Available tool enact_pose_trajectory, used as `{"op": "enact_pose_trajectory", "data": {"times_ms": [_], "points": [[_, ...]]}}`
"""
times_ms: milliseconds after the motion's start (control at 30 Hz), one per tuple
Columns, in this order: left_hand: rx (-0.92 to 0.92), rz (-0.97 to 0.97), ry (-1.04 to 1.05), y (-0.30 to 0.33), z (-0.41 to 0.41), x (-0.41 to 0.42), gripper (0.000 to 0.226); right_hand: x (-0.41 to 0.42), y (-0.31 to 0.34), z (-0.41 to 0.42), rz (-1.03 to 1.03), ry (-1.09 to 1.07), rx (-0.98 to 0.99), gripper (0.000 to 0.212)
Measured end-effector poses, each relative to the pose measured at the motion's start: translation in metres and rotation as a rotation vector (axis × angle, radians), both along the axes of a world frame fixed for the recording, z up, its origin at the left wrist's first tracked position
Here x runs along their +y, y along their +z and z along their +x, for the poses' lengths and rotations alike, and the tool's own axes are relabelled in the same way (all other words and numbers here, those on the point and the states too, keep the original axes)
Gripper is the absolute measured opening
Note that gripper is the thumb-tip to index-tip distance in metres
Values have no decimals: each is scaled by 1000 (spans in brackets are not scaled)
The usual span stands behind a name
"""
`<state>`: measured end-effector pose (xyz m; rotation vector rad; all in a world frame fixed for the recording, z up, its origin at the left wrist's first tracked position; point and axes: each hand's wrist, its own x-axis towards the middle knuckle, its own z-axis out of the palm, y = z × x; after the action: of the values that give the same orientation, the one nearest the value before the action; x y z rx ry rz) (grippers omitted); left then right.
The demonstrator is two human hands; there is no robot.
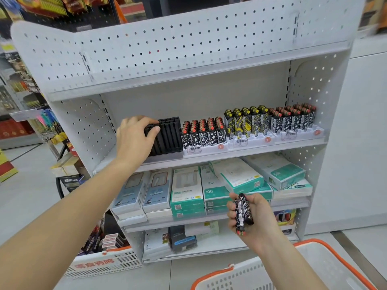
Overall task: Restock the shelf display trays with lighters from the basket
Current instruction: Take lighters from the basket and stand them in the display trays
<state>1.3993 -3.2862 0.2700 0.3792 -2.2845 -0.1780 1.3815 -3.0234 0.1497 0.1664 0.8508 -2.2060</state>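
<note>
The left hand [134, 136] grips the left end of a ribbed black plastic display tray [167, 136], fingers curled over its top edge, thumb on its front. This tray stands on the white perforated metal shelf [251, 152]. Just to the right of this hand, glossy white plastic trays [266, 141] carry upright patterned lighters [270, 121] with red and yellow caps. Lower and to the right, the right hand [251, 218] clamps a bundle of slim black-and-white lighters [243, 213]. Below that hand is a white slotted plastic basket with orange rim [318, 266]. Flat cardboard boxes [186, 189] lie between the hands.
</note>
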Motion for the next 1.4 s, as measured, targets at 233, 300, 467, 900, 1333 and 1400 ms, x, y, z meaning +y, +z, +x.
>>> {"op": "enact_pose_trajectory", "data": {"times_ms": [233, 300, 467, 900, 1333, 1400], "points": [[-12, -10, 23, 0, -2, -6, 24, 1, 7, 5, 27, -60, 93, 29], [-17, 7, 20, 2, -3, -6, 24, 1, 8, 6, 9, -71, 98, 31], [-94, -63, 47, -1, -6, 1, 28, 5, 14, 7, -61, -79, 105, 31], [-305, -117, -680, -104, 50, 126, 49, 20, 20, 7, -162, -89, 188, 25], [-86, 740, -665, -94, 32, 160, 27, 51, 17, 1, 170, -213, 370, 14], [-64, 808, -679, -92, 25, 166, 29, 57, 18, -2, 176, -213, 389, 15]]}}
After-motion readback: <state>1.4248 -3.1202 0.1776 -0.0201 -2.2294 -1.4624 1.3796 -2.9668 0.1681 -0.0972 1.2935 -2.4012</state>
